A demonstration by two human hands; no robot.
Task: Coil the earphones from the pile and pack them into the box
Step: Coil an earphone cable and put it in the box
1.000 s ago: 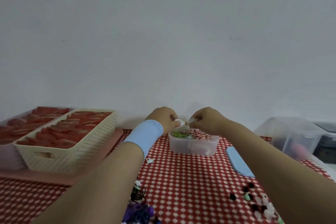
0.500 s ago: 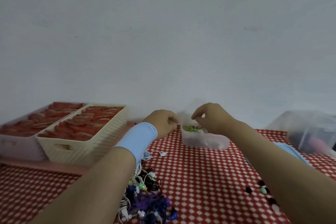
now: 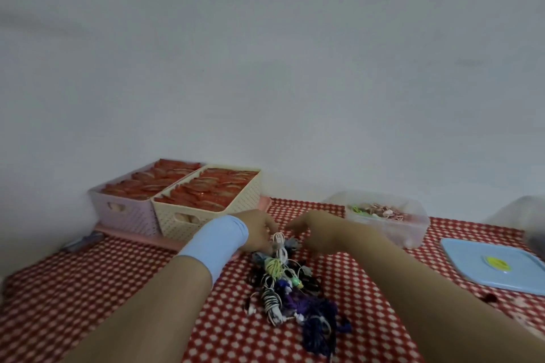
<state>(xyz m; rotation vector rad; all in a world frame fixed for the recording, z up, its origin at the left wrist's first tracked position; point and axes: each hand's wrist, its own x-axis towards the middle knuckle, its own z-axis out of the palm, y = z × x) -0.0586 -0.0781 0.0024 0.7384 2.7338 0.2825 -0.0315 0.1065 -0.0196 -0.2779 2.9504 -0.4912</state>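
The grip of the left hand (image 3: pixel 259 231) and that of the right hand (image 3: pixel 308 227) meet over the far end of the pile of tangled earphones in white, yellow-green, black and purple (image 3: pixel 283 289). Both sets of fingers curl down toward a white earphone cable (image 3: pixel 279 242) that stands up between them. The picture is blurred there, so I cannot tell whether either grip has closed on the cable or only touches it. A light blue fabric wristband (image 3: pixel 215 243) wraps the left wrist.

The pile lies near the middle of the counter covered in red cloth with white dots (image 3: pixel 88 289) and trails toward its near edge.

The clear plastic rectangular box (image 3: pixel 413 234) stands toward the far right of the counter, well apart from the pile, open on top. It holds pinkish and green coiled bundles. Just beside it, nearer the right edge, a light blue flat plastic lid with a yellow round sticker (image 3: pixel 483 267) lies on the cloth. Another clear container (image 3: pixel 530 218) shows partly at the right edge.

At the far left corner a cream perforated plastic basket (image 3: pixel 206 216) and a pale lilac perforated plastic basket (image 3: pixel 129 214) stand side by side, touching, on a pink flat tray (image 3: pixel 132 231). Both are filled with red flat packets.
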